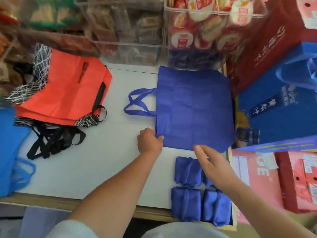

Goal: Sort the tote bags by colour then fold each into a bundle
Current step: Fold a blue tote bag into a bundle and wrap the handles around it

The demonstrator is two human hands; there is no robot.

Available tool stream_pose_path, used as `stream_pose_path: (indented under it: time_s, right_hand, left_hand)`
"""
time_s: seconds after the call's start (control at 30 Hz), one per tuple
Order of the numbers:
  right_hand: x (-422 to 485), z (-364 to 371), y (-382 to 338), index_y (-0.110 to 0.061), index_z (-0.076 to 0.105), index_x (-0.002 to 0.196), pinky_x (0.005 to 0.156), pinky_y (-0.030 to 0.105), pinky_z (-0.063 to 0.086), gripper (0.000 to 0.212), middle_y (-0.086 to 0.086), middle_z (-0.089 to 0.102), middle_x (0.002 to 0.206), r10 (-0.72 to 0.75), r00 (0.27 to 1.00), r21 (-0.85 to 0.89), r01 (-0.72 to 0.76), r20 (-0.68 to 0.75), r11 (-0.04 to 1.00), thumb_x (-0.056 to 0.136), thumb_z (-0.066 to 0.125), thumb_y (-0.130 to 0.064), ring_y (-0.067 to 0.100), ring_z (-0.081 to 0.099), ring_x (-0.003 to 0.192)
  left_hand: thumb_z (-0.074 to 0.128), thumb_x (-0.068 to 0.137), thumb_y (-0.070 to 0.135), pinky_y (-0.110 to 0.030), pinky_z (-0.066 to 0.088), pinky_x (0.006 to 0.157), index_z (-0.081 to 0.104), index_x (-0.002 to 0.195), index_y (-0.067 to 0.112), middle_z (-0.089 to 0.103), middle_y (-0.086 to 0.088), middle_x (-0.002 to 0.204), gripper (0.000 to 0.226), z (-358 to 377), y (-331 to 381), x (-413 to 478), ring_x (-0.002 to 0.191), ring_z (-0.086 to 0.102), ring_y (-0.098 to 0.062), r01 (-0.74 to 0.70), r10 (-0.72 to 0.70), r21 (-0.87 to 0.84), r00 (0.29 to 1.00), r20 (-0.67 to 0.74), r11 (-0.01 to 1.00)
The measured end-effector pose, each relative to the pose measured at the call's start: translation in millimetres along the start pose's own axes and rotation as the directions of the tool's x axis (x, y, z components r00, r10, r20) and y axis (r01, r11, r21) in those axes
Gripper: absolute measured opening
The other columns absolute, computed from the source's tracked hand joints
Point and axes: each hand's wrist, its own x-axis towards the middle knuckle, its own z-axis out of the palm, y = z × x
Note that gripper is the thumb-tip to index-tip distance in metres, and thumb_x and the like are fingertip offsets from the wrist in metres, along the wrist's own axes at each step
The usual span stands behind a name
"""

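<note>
head cam | worn high | faces steeply down | close over table

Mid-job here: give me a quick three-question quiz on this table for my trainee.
1. True or false: the left hand pinches a corner of the flat blue bag.
2. The flat blue bag's handles point toward: A) the orange bags B) the person C) the ceiling.
3. Fill in: the right hand, above the folded bundles, is ___ (open/shut).

Key: 1 true; 2 A; 3 open.
</note>
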Motion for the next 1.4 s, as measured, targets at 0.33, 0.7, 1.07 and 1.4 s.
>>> stream_pose_path:
  time_s: [0.33,0.7,1.07,1.4]
  right_hand:
    - [9,70,-78,-0.030,0.064,0.130,0.109,0.031,0.042,0.057,-0.020,0.061,0.132,-0.137,0.965,-0.037,0.132,-0.226,0.991,0.093,0.039,-0.066,0.003,0.053,0.128]
    - [22,228,-112,-0.029,0.039,0.155,0.125,0.033,0.020,0.060,-0.010,0.016,0.169,-0.009,0.988,-0.381,0.068,0.155,0.922,0.103,0.039,-0.059,0.013,0.006,0.157]
    - [12,278,-75,-0.045,0.023,0.158,0.119,0.035,0.027,0.067,-0.006,0.036,0.148,0.035,0.992,-0.775,0.070,0.117,0.628,0.097,0.021,-0.072,0.023,0.032,0.136]
    - [0,284,-75,-0.039,0.042,0.152,0.125,0.041,0.020,0.065,-0.014,0.012,0.169,0.061,0.990,-0.639,0.034,0.127,0.768,0.096,0.033,-0.072,0.018,0.005,0.155]
  left_hand:
    - [0.071,0.091,0.009,-0.013,0.045,0.069,0.056,0.104,0.016,0.060,0.009,0.088,0.022,-183,19,18,0.069,0.054,0.004,-0.354,0.228,-0.494,0.927,-0.298,0.794]
    - [0.079,0.083,0.021,-0.038,0.049,0.096,0.054,0.135,0.013,0.051,-0.012,0.130,0.058,-315,-134,92,0.108,0.061,-0.030,-0.198,0.197,0.015,0.964,-0.176,0.980]
    - [0.068,0.094,0.037,-0.032,0.045,0.103,0.048,0.149,0.026,0.050,-0.003,0.139,0.059,-249,-265,-6,0.123,0.055,-0.022,-0.157,0.134,0.123,0.975,0.175,0.980]
    - [0.063,0.097,0.013,-0.023,0.047,0.098,0.059,0.142,0.021,0.059,0.008,0.122,0.046,-286,-281,-13,0.115,0.052,-0.006,-0.609,0.551,0.059,0.750,0.365,0.791]
